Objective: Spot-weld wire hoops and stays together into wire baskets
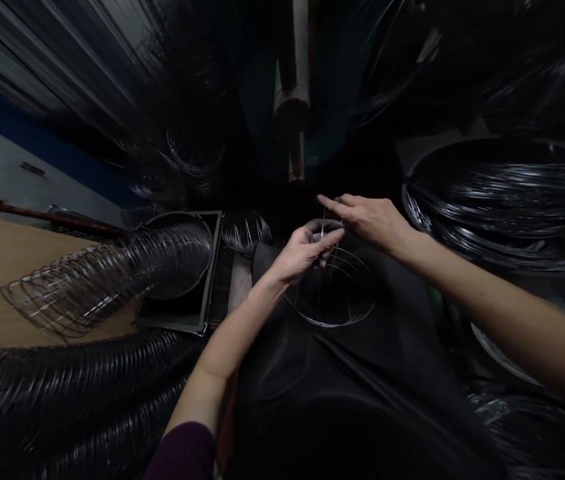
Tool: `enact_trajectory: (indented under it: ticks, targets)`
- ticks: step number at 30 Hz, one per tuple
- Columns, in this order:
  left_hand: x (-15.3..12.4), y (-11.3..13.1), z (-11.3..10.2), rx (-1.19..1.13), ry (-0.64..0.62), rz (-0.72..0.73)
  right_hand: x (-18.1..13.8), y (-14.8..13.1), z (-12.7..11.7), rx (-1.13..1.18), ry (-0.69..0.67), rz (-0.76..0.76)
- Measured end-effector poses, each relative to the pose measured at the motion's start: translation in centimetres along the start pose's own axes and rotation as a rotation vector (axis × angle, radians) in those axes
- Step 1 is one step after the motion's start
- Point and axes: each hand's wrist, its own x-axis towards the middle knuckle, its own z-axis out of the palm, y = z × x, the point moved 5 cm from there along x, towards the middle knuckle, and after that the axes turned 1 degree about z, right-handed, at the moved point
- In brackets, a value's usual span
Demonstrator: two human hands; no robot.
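My left hand (307,250) is closed around the upper part of a round wire frame (332,325), whose thin rings and cross wires hang below it over the dark cloth on my lap. Just above and to the right, my right hand (370,217) has its fingers pressed together, index finger pointing left. A short thin metal wire (323,223) stands nearly upright between the two hands, its top at the right fingertips. The right thumb's grip is partly hidden. Ahead of my hands, a machine's vertical cylindrical rod (292,100) points down toward them.
At left, a nested stack of wire frames (107,273) leans out of a crate (215,267), with longer stacks (62,393) below. On the right, a large round container (407,200) holds many loose wire rings (502,207). More wire rings (527,420) lie lower right.
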Motion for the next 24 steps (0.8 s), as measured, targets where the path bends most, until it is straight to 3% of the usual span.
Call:
enact_trajectory:
  ticks: [5, 10, 13, 17, 20, 23, 24]
  targets:
    - [0.4, 0.2, -0.1, 0.065, -0.038, 0.002, -4.9, -2.1, 0.1, 0.341, 0.159, 0.232]
    - [0.8, 0.3, -0.6, 0.07, -0.067, -0.037, -10.3, -5.6, 3.8, 0.948, -0.156, 0.378]
    - [2.1, 0.4, -0.3, 0.042, -0.096, -0.036, -10.9, -5.5, 4.6, 0.986, -0.233, 0.468]
    - [3.2, 0.8, -0.1, 0.063, -0.117, -0.001, -9.7, -6.2, 4.9, 0.915, -0.378, 0.273]
    - [0.7, 0.4, -1.3, 0.216, -0.077, 0.127, -8.9, -5.9, 4.8, 0.925, -0.374, 0.263]
    - [-4.6, -2.4, -3.3, 0.597, -0.051, 0.335, -7.5, -3.4, 4.1, 1.061, -0.236, 0.476]
    - [-6.3, -4.1, -3.7, 0.792, -0.095, 0.376, -7.0, -2.5, 3.9, 1.124, -0.189, 0.547]
